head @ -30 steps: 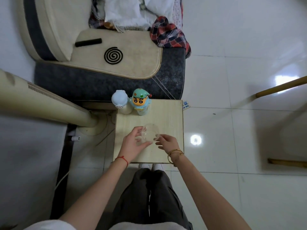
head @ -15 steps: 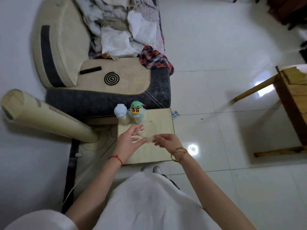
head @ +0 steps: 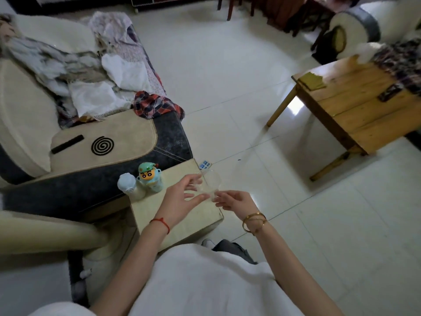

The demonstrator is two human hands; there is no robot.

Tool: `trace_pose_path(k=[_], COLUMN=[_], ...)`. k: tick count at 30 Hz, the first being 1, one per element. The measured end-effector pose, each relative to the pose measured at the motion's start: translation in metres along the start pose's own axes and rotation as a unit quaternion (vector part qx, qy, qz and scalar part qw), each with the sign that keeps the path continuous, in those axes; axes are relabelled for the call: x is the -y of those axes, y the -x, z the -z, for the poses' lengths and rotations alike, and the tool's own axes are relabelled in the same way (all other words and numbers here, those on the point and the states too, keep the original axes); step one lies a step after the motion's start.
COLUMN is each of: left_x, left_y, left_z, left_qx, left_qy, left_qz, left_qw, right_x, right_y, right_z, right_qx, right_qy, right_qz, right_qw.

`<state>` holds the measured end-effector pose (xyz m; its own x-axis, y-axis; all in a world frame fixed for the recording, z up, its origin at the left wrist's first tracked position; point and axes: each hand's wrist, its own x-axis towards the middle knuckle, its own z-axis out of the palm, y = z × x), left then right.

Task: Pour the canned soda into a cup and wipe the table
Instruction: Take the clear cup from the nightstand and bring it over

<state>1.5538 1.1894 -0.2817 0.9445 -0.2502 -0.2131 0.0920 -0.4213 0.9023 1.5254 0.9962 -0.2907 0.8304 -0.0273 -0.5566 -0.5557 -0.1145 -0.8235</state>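
Two hands — left hand (head: 182,199), right hand (head: 237,201) — one clear cup (head: 210,184), two bottles: cartoon bottle (head: 149,180), white bottle (head: 129,185); two tables: small table (head: 182,222), wooden table (head: 355,106).

Your clear see-through plastic cup (head: 210,184) has no tint. Pale wood small square table (head: 182,215) under it. Cartoon bottle with green cap and yellow face (head: 149,180), pale blue-white capped bottle (head: 128,185) beside it. Red string on your left wrist (head: 160,223), gold bangles on right wrist (head: 254,221). Red-navy plaid cloth (head: 157,104), black spiral coil (head: 102,145) on beige sofa arm (head: 127,135).
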Motion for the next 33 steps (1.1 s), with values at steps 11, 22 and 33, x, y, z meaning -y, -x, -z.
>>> trace_pose_path(k=[11, 22, 33], left_x=[-0.067, -0.156, -0.263], left_y=[-0.031, -0.068, -0.081], left_z=[-0.08, -0.235, -0.447], left_qx=[0.144, 0.226, 0.297], left_qy=[-0.039, -0.054, -0.03], left_qz=[-0.086, -0.146, -0.2], left_qw=[0.985, 0.962, 0.933], right_x=[-0.028, -0.052, -0.095], right_y=[0.047, 0.089, 0.148], right_z=[0.083, 0.238, 0.451], right_qx=[-0.146, -0.229, -0.315], right_qy=[-0.11, -0.167, -0.182], right_qz=[0.01, 0.015, 0.009], right_qw=[0.983, 0.959, 0.931])
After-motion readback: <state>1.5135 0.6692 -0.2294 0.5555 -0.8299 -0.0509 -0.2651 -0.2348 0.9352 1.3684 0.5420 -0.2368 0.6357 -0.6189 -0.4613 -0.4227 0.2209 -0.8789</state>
